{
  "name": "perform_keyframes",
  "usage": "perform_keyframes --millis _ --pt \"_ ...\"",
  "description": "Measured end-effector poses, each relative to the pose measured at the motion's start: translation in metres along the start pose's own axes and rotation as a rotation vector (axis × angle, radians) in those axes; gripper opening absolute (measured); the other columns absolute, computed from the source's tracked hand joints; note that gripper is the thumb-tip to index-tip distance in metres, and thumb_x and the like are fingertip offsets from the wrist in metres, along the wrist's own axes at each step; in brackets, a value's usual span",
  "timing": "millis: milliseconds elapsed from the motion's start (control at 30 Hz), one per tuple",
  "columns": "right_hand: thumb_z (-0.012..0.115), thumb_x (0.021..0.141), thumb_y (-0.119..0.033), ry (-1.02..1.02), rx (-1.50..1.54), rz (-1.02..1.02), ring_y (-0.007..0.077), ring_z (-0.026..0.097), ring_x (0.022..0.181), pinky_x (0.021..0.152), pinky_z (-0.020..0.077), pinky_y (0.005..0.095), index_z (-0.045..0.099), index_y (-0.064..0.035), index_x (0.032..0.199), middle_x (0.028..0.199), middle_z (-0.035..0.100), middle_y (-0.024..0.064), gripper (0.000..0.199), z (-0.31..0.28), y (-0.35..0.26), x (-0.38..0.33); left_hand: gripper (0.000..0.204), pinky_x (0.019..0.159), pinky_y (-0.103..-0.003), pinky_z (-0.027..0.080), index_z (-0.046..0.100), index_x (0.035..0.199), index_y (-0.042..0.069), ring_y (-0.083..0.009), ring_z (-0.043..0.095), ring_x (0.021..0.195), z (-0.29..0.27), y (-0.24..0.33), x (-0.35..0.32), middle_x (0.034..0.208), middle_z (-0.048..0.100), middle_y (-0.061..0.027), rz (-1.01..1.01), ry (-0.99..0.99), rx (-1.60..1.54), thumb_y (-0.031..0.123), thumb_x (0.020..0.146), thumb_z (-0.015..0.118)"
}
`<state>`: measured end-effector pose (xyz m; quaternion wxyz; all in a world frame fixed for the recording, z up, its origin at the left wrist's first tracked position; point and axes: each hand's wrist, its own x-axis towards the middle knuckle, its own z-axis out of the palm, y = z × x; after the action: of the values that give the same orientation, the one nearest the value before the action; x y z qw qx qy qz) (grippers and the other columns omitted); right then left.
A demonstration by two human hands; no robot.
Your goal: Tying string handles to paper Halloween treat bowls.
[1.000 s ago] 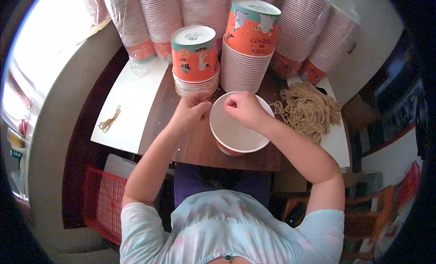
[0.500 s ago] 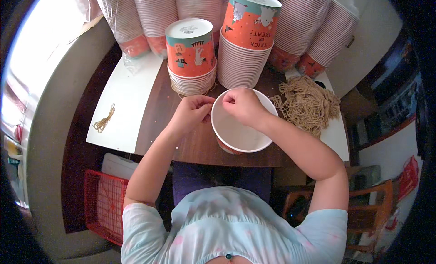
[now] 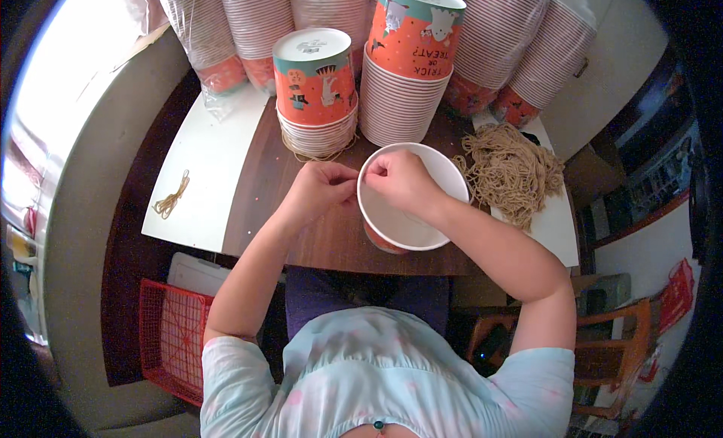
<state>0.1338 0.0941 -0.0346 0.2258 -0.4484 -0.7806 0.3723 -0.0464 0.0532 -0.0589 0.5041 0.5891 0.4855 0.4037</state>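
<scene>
A white-lined paper bucket [image 3: 405, 225] stands at the table's front, mouth facing up, with orange showing low on its outside. My left hand [image 3: 322, 189] is closed in a pinch at the bucket's outer left side, just below the rim. Inside the mouth, the curled fingers of my right hand [image 3: 403, 180] are against the inner left wall. Whatever either hand pinches is hidden by the fingers. A tangled heap of tan cord [image 3: 512, 170] lies right of the bucket. Behind my left hand is a short upside-down bucket stack [image 3: 312, 91], cords hanging round its lower rims.
A taller upside-down stack of orange buckets [image 3: 410, 54] rises behind the worked bucket. Plastic-wrapped stacks [image 3: 493, 39] line the back. A small cord bundle [image 3: 173, 195] lies on the table's white left part. A red basket [image 3: 173, 332] sits below left, a wooden chair [image 3: 602, 347] at right.
The bucket has shifted slightly right, and both hands have moved a little with it. Their pinched poses look the same.
</scene>
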Motion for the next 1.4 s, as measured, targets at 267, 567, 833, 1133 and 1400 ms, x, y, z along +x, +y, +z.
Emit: perform_keyframes --millis 267,567,833,1133,1400 --pt "0.066 0.080 -0.015 -0.148 -0.008 0.065 0.0092 0.059 0.071 0.067 0.0480 0.0276 0.068 0.0015 0.086 0.075 0.067 0.0090 0.018 -0.014 -0.005 -0.030 0.015 0.066 -0.039 0.051 0.064 0.084 -0.003 -0.0346 0.065 0.076 0.034 0.025 -0.031 0.078 0.063 -0.0234 0.179 0.181 0.488 0.009 0.078 0.061" --pt "0.076 0.066 -0.032 -0.280 -0.481 -0.234 0.0284 0.062 0.078 0.074 0.0489 0.0371 0.054 -0.0045 0.117 0.083 0.061 0.0126 0.062 -0.044 -0.026 -0.087 0.006 0.060 -0.018 0.039 0.060 0.083 0.003 -0.0035 0.049 0.067 0.017 0.015 -0.072 0.075 0.057 0.0030 -0.101 -0.042 -0.377 0.006 0.083 0.055" --pt "0.070 0.073 -0.026 -0.535 -0.492 -0.230 0.0325 0.063 0.078 0.070 0.0495 0.0402 0.064 -0.0051 0.085 0.080 0.064 0.0149 0.025 -0.064 -0.037 -0.081 0.006 0.060 -0.020 0.046 0.057 0.089 0.004 -0.0090 0.057 0.070 0.036 0.018 -0.070 0.083 0.062 -0.0047 0.005 -0.075 -0.623 0.010 0.088 0.055" --pt "0.067 0.075 -0.015 -0.344 -0.062 -0.565 0.0201 0.058 0.066 0.061 0.0457 0.0318 0.062 -0.0013 0.076 0.071 0.059 0.0098 0.015 -0.037 -0.043 -0.046 0.012 0.065 -0.020 0.048 0.058 0.098 0.003 -0.0073 0.057 0.069 0.060 0.020 -0.073 0.084 0.064 -0.0030 -0.186 0.015 -0.565 0.013 0.091 0.058" --pt "0.072 0.071 -0.015 0.118 -0.162 -0.570 0.0260 0.059 0.079 0.071 0.0464 0.0362 0.061 -0.0035 0.081 0.084 0.060 0.0104 0.018 -0.016 -0.027 -0.063 0.010 0.073 -0.026 0.053 0.059 0.093 0.001 -0.0125 0.064 0.083 0.052 0.007 -0.087 0.088 0.065 -0.0061 -0.028 -0.105 -0.625 0.010 0.089 0.061"
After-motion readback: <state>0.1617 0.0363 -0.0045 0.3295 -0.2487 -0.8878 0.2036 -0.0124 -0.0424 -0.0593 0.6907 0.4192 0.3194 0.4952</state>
